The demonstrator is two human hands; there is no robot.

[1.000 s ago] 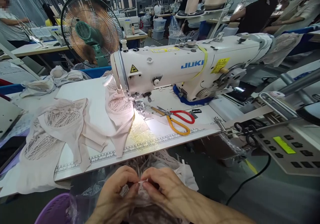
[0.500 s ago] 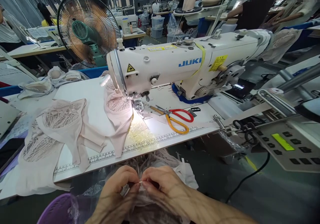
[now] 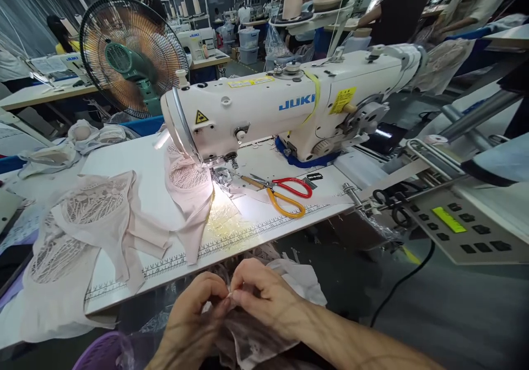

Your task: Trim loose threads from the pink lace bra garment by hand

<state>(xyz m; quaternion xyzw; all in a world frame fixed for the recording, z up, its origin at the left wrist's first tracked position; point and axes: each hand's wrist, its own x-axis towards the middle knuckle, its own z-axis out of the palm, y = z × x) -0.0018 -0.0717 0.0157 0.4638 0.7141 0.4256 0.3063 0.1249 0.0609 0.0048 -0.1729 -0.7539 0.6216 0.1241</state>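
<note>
Below the table's front edge, my left hand (image 3: 194, 315) and my right hand (image 3: 264, 295) meet fingertip to fingertip, both pinched on a small piece of pale pink lace fabric (image 3: 248, 339) that hangs under them. Above them stands a white sewing machine (image 3: 264, 111) on a white table (image 3: 144, 182). More pink lace pieces (image 3: 95, 215) lie on the table at the left, and one lace piece (image 3: 188, 185) sits by the needle under the machine's lamp.
Red-and-yellow scissors (image 3: 285, 191) lie right of the needle. A standing fan (image 3: 132, 55) is behind the table at left. A control panel (image 3: 458, 226) with a green display juts out at right. A purple basket (image 3: 101, 353) sits at lower left. Other people work in the background.
My view has drifted so the machine sits further left in frame. My hands have stayed together on the lace and risen slightly toward the table's edge.
</note>
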